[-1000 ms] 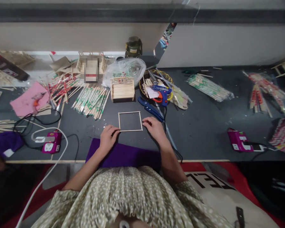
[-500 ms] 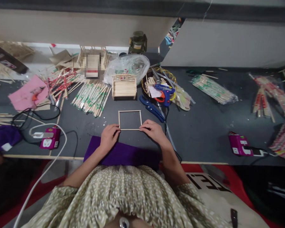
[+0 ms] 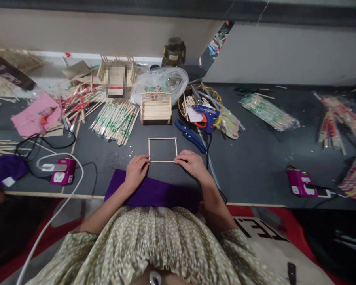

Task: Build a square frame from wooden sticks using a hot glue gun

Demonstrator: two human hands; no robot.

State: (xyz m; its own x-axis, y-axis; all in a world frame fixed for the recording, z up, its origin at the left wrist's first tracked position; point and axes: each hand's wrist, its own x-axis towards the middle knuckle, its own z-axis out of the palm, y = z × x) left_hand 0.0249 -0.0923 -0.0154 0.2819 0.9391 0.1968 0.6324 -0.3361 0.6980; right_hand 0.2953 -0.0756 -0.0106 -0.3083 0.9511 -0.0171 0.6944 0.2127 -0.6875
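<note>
A thin rectangular stick frame (image 3: 162, 162) lies flat on the dark grey table in front of me. My left hand (image 3: 137, 171) pinches its near left corner between thumb and fingers. At the near right corner, my right hand (image 3: 190, 163) grips it the same way. Beyond the frame stands a small bench-like piece made of sticks (image 3: 156, 109). A purple cloth (image 3: 157, 192) lies at the table edge, partly under my left forearm.
Green-marked wrapped sticks (image 3: 116, 122) lie back left. Blue pliers-like tool (image 3: 190, 135) and a blue glue gun (image 3: 208, 118) by a basket (image 3: 182, 111) sit back right. Purple power blocks (image 3: 63, 171) (image 3: 302, 183) stand at both sides, with a white cable at left.
</note>
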